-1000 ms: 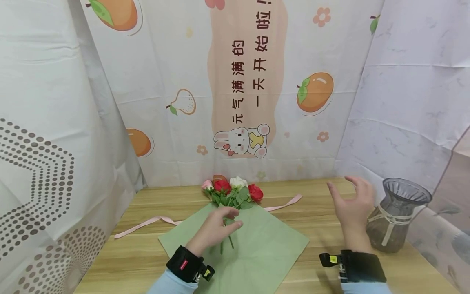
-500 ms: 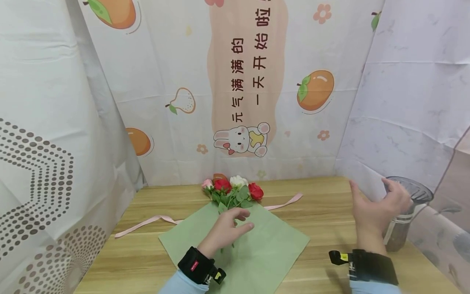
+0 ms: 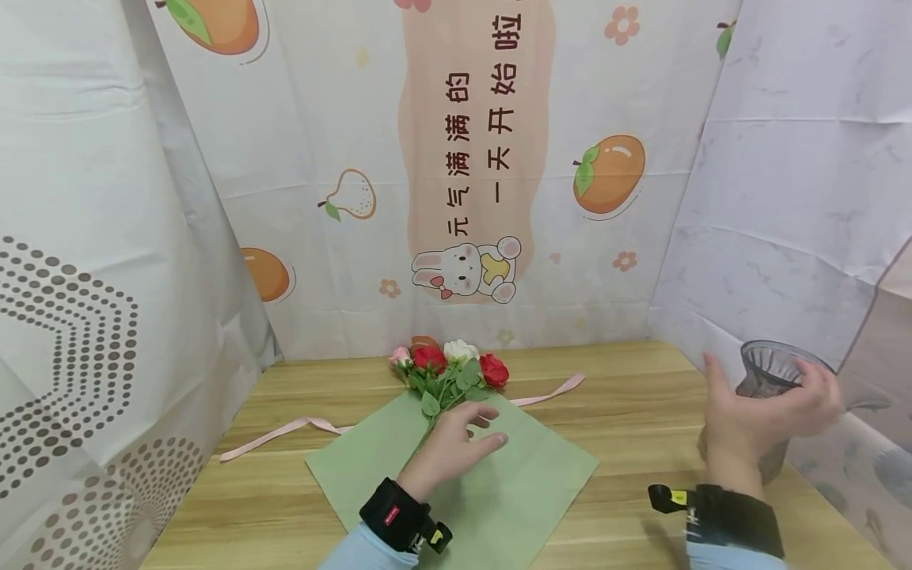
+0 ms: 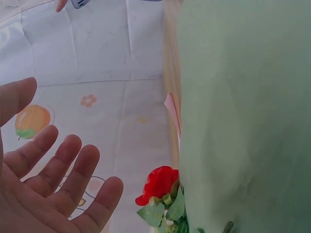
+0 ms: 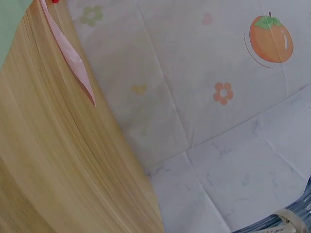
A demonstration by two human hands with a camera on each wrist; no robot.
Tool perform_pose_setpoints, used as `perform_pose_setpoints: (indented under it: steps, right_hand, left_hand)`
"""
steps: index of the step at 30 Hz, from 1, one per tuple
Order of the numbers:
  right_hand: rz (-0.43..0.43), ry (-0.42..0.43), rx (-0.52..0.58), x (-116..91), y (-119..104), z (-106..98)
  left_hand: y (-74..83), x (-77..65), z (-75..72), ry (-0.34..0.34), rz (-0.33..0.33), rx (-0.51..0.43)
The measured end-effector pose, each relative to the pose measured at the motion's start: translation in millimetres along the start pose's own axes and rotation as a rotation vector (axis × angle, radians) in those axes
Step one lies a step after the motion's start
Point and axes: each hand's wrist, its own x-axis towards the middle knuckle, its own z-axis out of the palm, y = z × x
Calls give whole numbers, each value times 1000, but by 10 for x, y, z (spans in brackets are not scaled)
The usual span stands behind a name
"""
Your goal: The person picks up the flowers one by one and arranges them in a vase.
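Observation:
My right hand (image 3: 765, 419) is in front of the grey ribbed glass vase (image 3: 761, 385) at the right of the table, thumb and fingers spread apart. It hides much of the vase; whether it touches the glass I cannot tell. The right wrist view catches only part of the vase (image 5: 262, 224) with its pale tie, and no fingers. My left hand (image 3: 456, 447) hovers over a sheet of green wrapping paper (image 3: 534, 467), fingers loose and holding nothing. Beyond it lies a bunch of red, white and pink roses (image 3: 456, 372), stems partly behind the hand.
A pink ribbon (image 3: 285, 431) runs beneath the paper and shows at both sides. The wooden table (image 3: 627, 419) ends at a printed cloth backdrop (image 3: 342, 261). More cloth hangs on the left and right, the right one close to the vase.
My right hand has moved right, from beside the vase to in front of it. The left hand has drifted slightly right over the paper. Vase and roses stay in place.

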Motion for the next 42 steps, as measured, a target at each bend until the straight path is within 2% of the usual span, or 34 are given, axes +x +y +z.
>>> perform_pose_setpoints:
  steps: [10, 14, 20, 23, 29, 34, 42]
  right_hand:
    - [88, -13, -35, 9, 344, -35]
    - [214, -26, -51, 3, 359, -54]
    - [490, -98, -101, 21, 260, -104]
    - [546, -129, -125, 16, 260, -117]
    - [575, -166, -195, -40, 387, -100]
    - [615, -144, -213, -69, 467, -69]
    - [592, -123, -229, -74, 537, -80]
  left_hand:
    - [9, 33, 97, 1, 19, 0]
    - [38, 52, 149, -7, 21, -14]
    - [97, 93, 264, -14, 15, -59]
    - [129, 120, 334, -6, 26, -77]
    - [180, 149, 451, -4, 26, -107]
    - [196, 160, 516, -13, 22, -117]
    - [246, 185, 581, -14, 20, -121]
